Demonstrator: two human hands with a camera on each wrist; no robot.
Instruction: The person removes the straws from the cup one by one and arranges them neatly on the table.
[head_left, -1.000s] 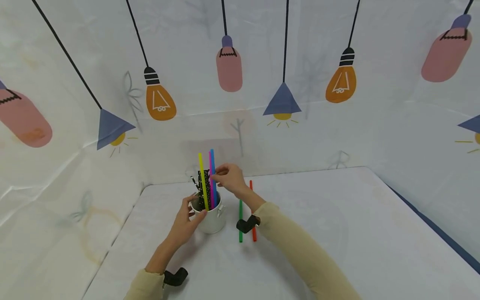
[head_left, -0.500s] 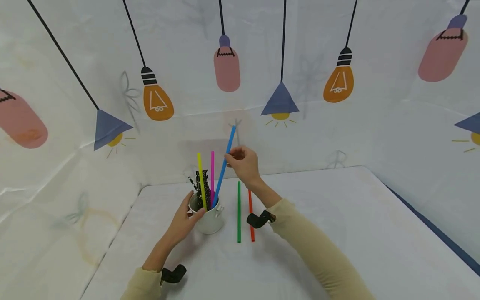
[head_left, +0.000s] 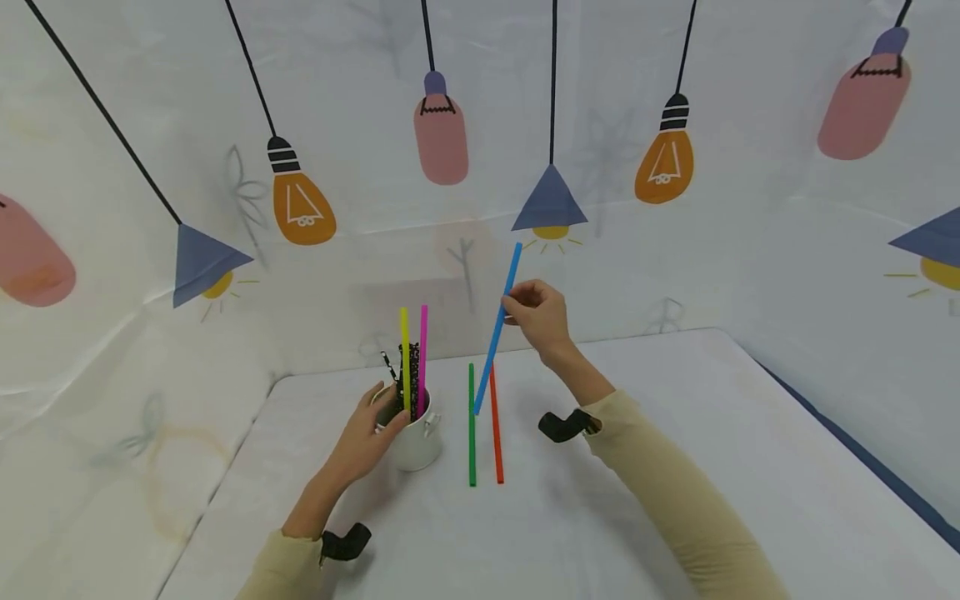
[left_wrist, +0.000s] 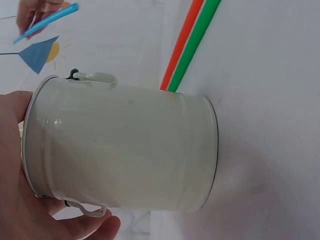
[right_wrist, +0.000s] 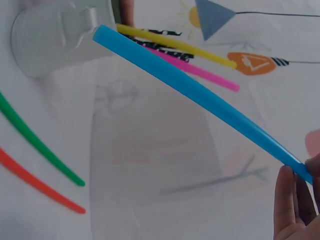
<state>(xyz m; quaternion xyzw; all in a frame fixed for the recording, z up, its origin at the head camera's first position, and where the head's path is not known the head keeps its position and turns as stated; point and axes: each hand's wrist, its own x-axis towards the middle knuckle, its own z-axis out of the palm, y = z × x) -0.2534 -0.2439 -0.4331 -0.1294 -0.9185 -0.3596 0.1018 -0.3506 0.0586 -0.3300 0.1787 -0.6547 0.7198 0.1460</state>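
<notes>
Head view: right hand (head_left: 543, 318) pinches blue straw (head_left: 492, 350) aloft, apart from bucket (head_left: 415, 450), which left hand (head_left: 366, 437) grips; held only above its middle, the straw could pivot from a loose pinch

One wide view, two close ones
The head camera looked forward and down across the table (head_left: 495, 533); the left wrist camera faced the bucket (left_wrist: 130, 145) close up, turned sideways; the right wrist's looked along the blue straw (right_wrist: 200, 97), sharing the bucket.
</notes>
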